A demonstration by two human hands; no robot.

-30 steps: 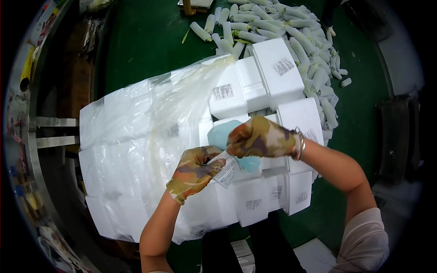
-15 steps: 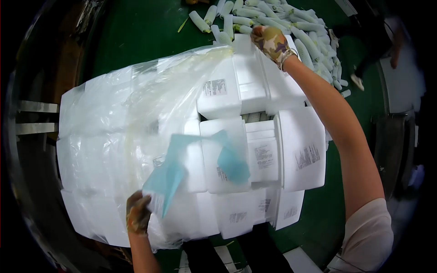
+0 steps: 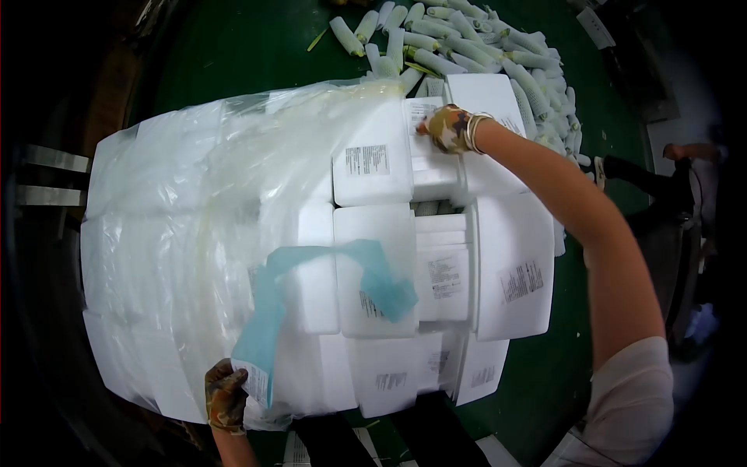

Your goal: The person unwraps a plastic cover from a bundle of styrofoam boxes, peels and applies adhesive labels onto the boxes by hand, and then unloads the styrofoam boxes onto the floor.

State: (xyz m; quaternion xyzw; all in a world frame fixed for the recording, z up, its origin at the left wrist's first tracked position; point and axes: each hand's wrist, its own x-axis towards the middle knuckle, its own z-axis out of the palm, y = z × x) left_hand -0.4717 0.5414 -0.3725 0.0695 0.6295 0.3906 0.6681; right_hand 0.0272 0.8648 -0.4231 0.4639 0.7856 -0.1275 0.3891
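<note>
Teal strip (image 3: pixel 266 315) is being held by its near end in the left hand (image 3: pixel 226 398), down at the near edge of the white foam boxes (image 3: pixel 502 249). The gloved fingers are being closed on the white printed slip (image 3: pixel 251 379) at that end, the thumb being laid along its edge, probably so that the print is being left uncovered. The strip's other end is being left to trail in a loose arch across the boxes, which are apparently bearing some of its weight.

The right hand (image 3: pixel 451 130) is being reached well away to the far rows, its gloved fingers being curled rather than spread. The fingertips are being brought to the lower part of a printed label (image 3: pixel 422 111), seemingly to press it flat; whether anything is being pinched there cannot be told.

The boxes are being ranged in close rows, likely so that each is being steadied by its neighbours. Part of the stack is being covered by a clear plastic sheet (image 3: pixel 226 194), perhaps for protection. Beyond, mesh-wrapped produce (image 3: pixel 533 58) is being heaped on the green floor (image 3: pixel 210 58).
</note>
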